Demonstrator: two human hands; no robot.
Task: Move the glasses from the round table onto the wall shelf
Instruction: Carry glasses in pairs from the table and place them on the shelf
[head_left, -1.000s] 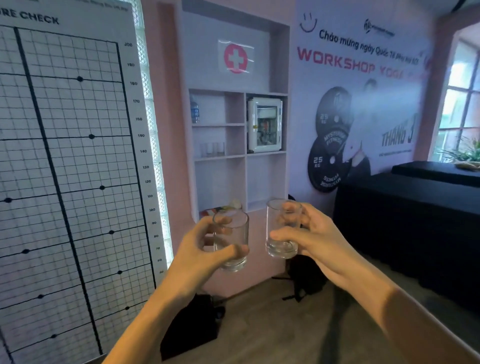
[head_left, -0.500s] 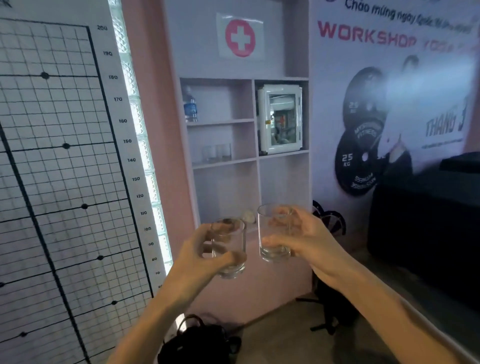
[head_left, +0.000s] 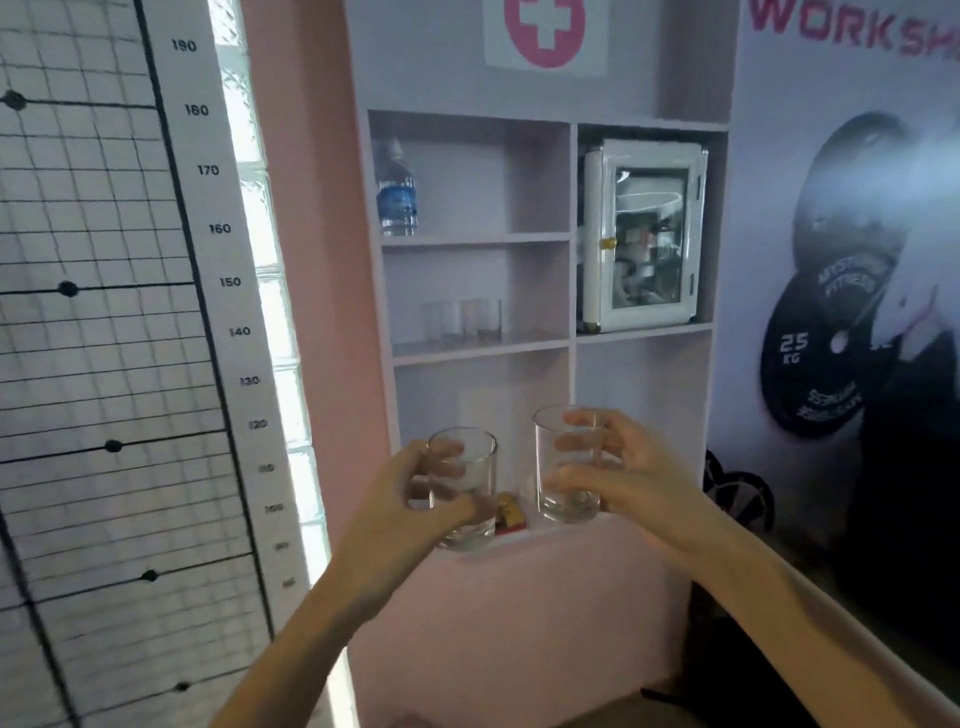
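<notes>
Each of the hands is clamped on a clear tumbler: the left hand (head_left: 415, 499) on the left tumbler (head_left: 464, 488), the right hand (head_left: 618, 475) on the right tumbler (head_left: 567, 464), both in the air before the wall shelf (head_left: 480, 347). At 12 o'clock above them stand shelved glasses (head_left: 462, 319). The risk, as I judge it: rims clinking together, or knocking those glasses while setting down.

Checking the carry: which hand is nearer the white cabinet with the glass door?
Right hand, below the white cabinet. Left hand is farther left, under the glasses on the shelf.
</notes>
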